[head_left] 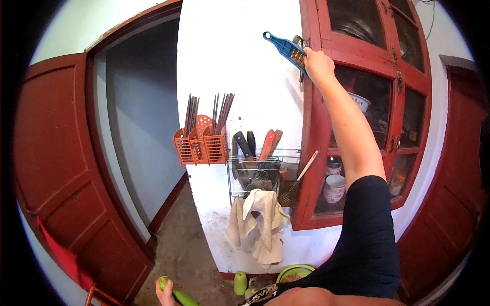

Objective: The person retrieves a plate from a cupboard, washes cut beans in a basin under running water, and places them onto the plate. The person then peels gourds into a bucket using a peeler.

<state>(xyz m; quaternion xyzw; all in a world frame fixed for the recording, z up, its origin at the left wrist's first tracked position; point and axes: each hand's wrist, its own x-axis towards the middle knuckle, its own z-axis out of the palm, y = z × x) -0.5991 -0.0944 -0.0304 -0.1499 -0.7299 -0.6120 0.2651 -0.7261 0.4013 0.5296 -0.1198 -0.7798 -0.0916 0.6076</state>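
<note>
My right hand [320, 66] is raised at the left edge of the red cabinet, fingers closed on the lower end of a blue grater [286, 48]. The grater has a metal grating plate and a holed handle that points up and left. Beside it, a dark metal piece hangs against the wall, partly hidden. Low in view, my left hand [166, 294] is wrapped around a long green zucchini-like vegetable [184, 298], cut off by the lower edge of the view.
A red glass-fronted cabinet [349, 58] hangs at right with bowls inside. On the white wall are an orange chopstick holder [200, 148], a wire rack [240, 166] of knives and cloths [265, 204]. Below stand a green gourd [240, 283] and a green basin [301, 269]. A doorway opens left.
</note>
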